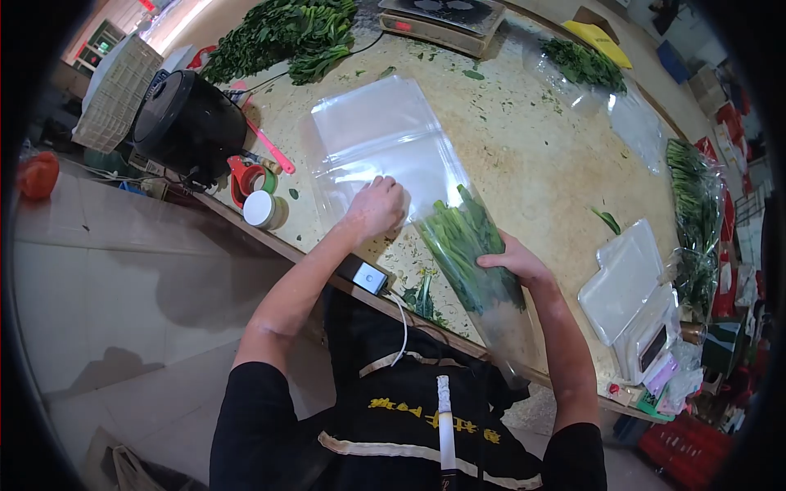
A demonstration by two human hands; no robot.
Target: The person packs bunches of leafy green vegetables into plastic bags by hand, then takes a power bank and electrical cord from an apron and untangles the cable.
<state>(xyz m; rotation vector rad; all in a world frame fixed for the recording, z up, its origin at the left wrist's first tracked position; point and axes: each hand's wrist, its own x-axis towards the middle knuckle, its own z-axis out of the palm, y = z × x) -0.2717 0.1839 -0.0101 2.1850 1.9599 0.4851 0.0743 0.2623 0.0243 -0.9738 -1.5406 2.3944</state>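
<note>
A bunch of leafy greens (463,241) lies at a slant in a clear plastic bag near the table's front edge, its cut stems towards the far side. My right hand (522,260) grips this bag from the right, thumb on top and the other fingers hidden beneath. To the left, my left hand (378,209) is closed with curled fingers over a stack of clear plastic bags (372,123); what its fingertips hold, if anything, is hidden. Loose leaf scraps (422,299) lie by the table's front edge.
A scale (442,29) stands at the back beside a heap of greens (286,37). On the left are a black pot-like appliance (188,123), a tape dispenser (250,176) and a white-lidded jar (262,210). More plastic bags (622,278) and bagged greens (694,196) lie at right.
</note>
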